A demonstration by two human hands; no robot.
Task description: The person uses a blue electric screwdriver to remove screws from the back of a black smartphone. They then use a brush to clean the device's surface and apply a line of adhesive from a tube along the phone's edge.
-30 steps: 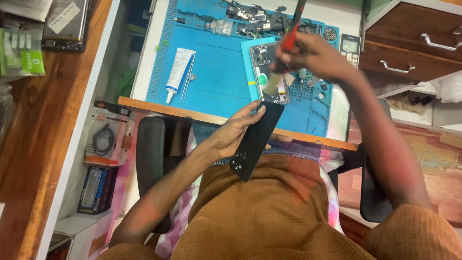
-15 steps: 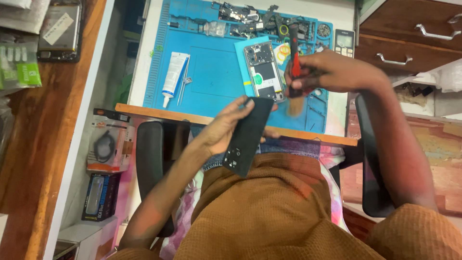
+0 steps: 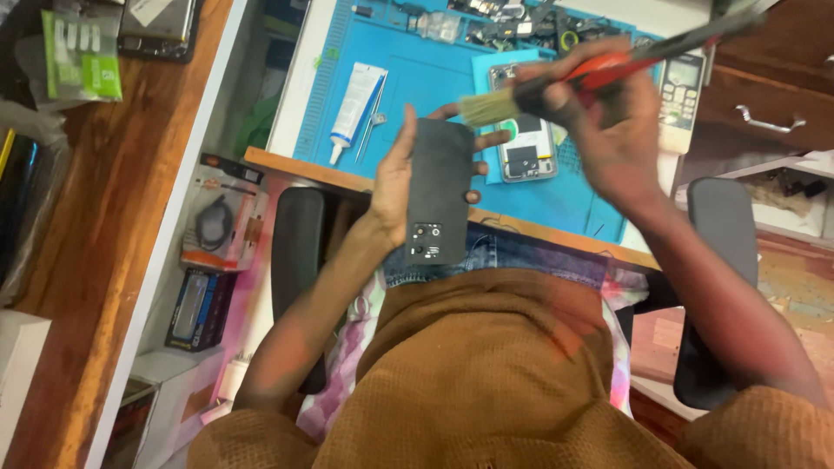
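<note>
My left hand (image 3: 395,182) holds a dark phone back cover (image 3: 440,193) upright over my lap, its camera cut-outs at the lower end. My right hand (image 3: 608,122) grips a brush (image 3: 599,74) with a red and black handle; its pale bristles hover just above the cover's top right corner. Behind them an opened phone (image 3: 524,143) lies on a blue work mat (image 3: 417,78), its insides showing.
A white glue tube (image 3: 356,108) and metal tweezers (image 3: 372,126) lie on the mat's left part. Small parts crowd the mat's far edge. A handset with a keypad (image 3: 680,87) sits at the right. Packaged goods (image 3: 217,221) sit on shelves at left. Black chair armrests (image 3: 295,252) flank me.
My left hand lifted the back cover up and turned it upright. My right hand swung the brush over so the bristles now point at the cover instead of the opened phone.
</note>
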